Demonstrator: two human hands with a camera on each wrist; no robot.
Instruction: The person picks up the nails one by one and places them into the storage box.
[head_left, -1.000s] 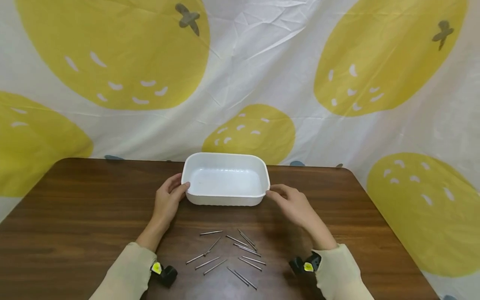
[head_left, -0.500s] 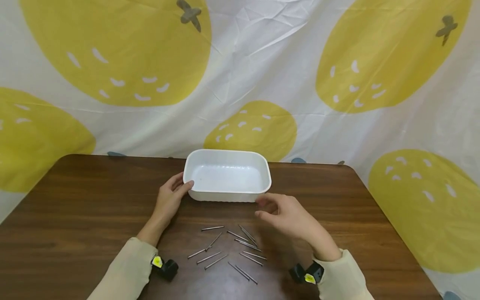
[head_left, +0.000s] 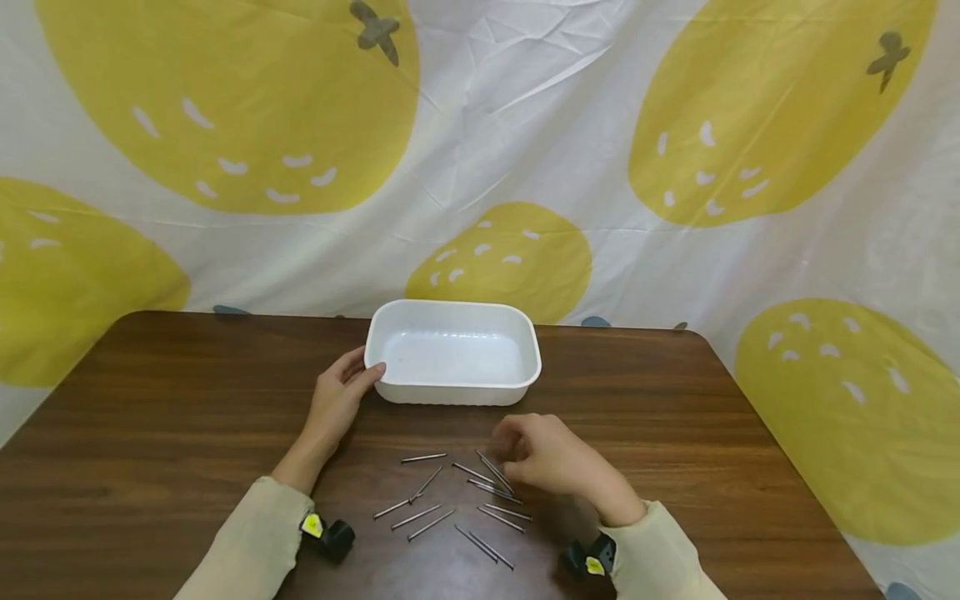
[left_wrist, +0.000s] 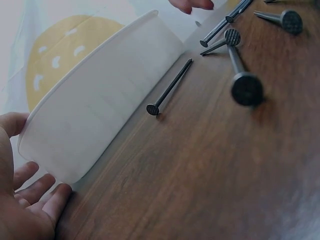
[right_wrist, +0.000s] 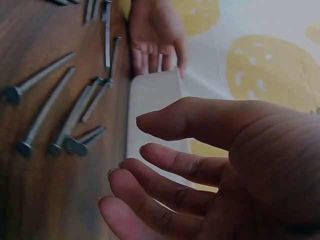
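A white rectangular container (head_left: 442,394) stands on the table, its inside bare. My left hand (head_left: 333,410) holds its left end, the thumb on the rim and the other fingers (left_wrist: 57,197) low against the wall. Several steel nails (head_left: 425,525) lie scattered in front of the container; flat round heads show on the nails (left_wrist: 247,89) in the left wrist view. My right hand (head_left: 562,467) is over the right-hand nails, blurred at its fingertips. In the right wrist view its fingers (right_wrist: 192,170) are loosely bent, thumb apart, with nothing between them.
The brown wooden table (head_left: 187,417) reaches back to a white cloth (head_left: 300,267) printed with yellow fruit. Black cameras (head_left: 337,540) are strapped to both wrists, close above the tabletop.
My right hand has left the container's right corner and come nearer, down over the nails. My left hand keeps its hold, and the container and nails look unmoved.
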